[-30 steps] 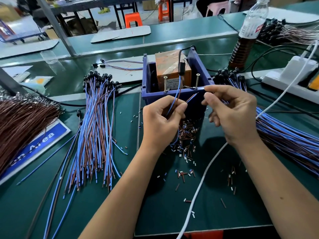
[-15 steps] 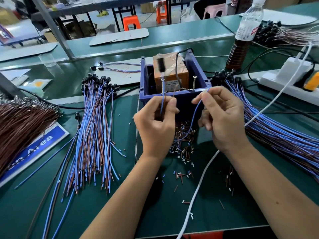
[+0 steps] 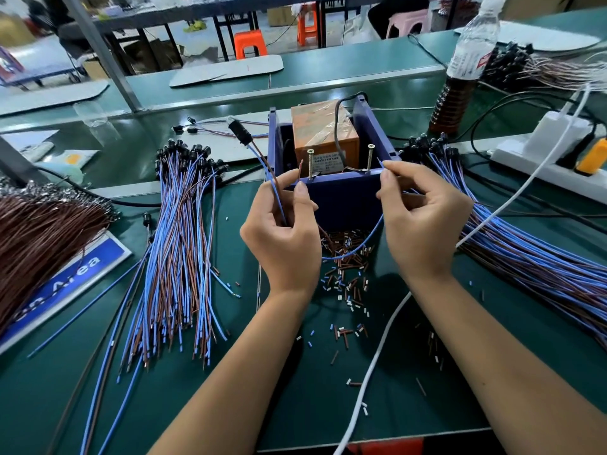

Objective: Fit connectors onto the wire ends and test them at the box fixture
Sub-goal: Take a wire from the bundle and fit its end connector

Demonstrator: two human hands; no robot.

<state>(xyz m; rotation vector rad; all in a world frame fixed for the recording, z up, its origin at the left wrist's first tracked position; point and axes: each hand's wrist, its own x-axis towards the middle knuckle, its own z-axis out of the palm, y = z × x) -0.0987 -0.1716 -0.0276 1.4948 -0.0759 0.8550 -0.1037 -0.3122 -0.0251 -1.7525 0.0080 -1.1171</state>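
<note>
- Head view: a blue sign (image 3: pixel 62 284) at the left reads "Area" in white; the letters before it are hidden under a brown wire bundle (image 3: pixel 36 238).
- The blue plastic box fixture (image 3: pixel 338 192) sits at the centre, square-walled, with an orange block (image 3: pixel 323 133) wrapped in glossy tape inside. The block's small label is too fine to read. Two upright screws (image 3: pixel 310 164) stand at its near wall.
- The left hand (image 3: pixel 282 238) grips a blue-and-brown wire pair (image 3: pixel 262 162) whose black connector (image 3: pixel 241 133) points up and left.
- The right hand (image 3: pixel 423 221) pinches the blue wire end (image 3: pixel 381 164) just beside the right screw.
- Loose blue-brown wires (image 3: pixel 177 257) lie fanned at the left; short cut sleeves (image 3: pixel 345 270) litter the green mat (image 3: pixel 230 389).
- A ribbed bottle (image 3: pixel 460 73) with a red-and-white label stands far right.
</note>
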